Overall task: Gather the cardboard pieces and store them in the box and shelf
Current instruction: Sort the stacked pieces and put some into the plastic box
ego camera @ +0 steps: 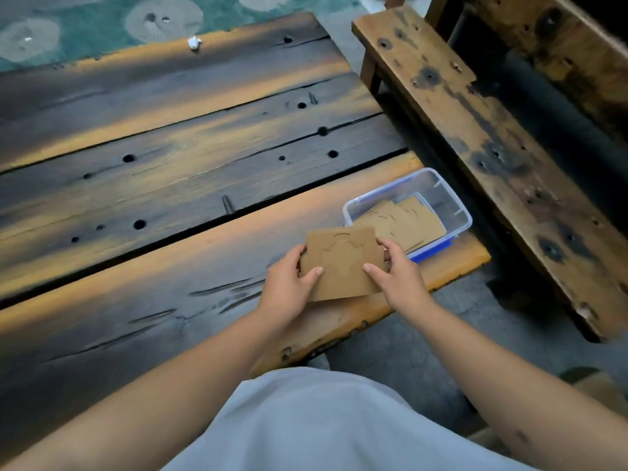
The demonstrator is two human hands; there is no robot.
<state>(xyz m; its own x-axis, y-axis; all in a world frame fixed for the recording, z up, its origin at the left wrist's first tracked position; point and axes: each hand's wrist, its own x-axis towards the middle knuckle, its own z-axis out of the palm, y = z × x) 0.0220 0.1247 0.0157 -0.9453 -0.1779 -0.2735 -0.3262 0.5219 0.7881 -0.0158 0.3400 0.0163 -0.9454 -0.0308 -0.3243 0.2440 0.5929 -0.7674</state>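
Brown card: a flat cardboard piece (341,263) with a cut outline on its face is being held tilted just above the near right corner of the table (170,185), just left of the box (407,212).
Left hand: the left hand (289,287) is gripping the card's left edge, thumb lying on top, fingers curling under.
Right hand: the right hand (397,270) is pinching the card's right edge, thumb resting on its face, fingers wrapping behind.
Box: clear plastic with a blue rim, it is sitting open on the table's right end, at the corner nearest the bench (475,147).
Box contents: several more cardboard pieces (404,219) are lying stacked and leaning inside, overlapping one another.
Lid: a blue lid (436,249) is showing beneath the box's near edge.
Table: dark, weathered planks with holes and gaps are stretching left of the box.
Scrap: a small white scrap (194,42) is lying at the table's far edge, well apart from the box.
Bench: worn wood, standing right of the box, across a narrow gap.
Rug: a green rug (85,28) with pale circles is lying beyond the table's far edge.
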